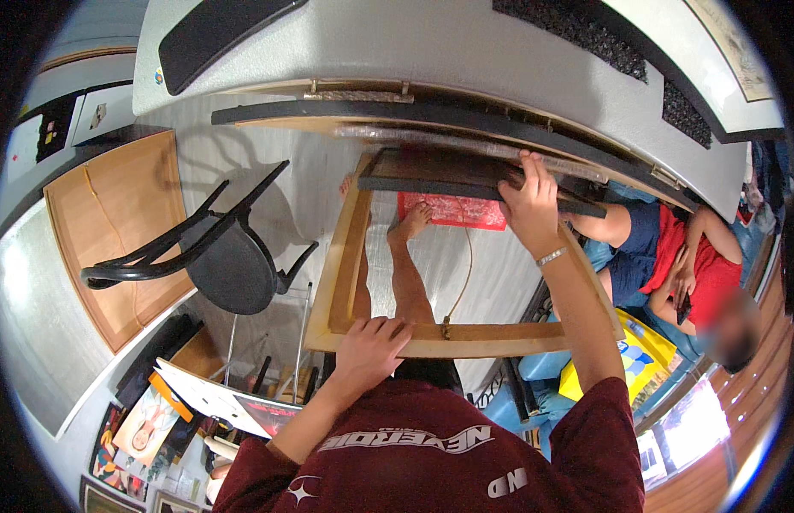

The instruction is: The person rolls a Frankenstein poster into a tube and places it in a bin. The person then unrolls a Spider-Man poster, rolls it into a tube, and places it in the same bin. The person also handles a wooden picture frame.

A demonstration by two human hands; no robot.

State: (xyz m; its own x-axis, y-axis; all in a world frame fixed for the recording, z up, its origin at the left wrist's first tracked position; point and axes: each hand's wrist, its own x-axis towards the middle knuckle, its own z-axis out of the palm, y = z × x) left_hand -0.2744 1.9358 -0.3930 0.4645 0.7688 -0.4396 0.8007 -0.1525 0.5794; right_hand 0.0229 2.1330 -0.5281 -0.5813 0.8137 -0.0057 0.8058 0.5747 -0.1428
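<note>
A light wooden picture frame (491,340), its middle bare, stands tilted before my body, with a hanging cord (472,278) tied to a small metal fitting on its near rail. My left hand (371,349) is closed over that near rail, left of the fitting. At the far side, my right hand (532,201) grips the dark far edge (465,190), its fingers reaching over toward a shiny, plastic-wrapped strip (474,144). Behind it a large dark-edged panel (371,111) leans against the grey table. Where the far edge joins the wood is partly hidden.
A black chair (230,265) stands at left, near a brown framed board (115,231). A red printed sheet (465,214) lies on the floor beyond my foot. At right, a person in red (692,256) sits on a blue sofa beside a yellow bag (628,363).
</note>
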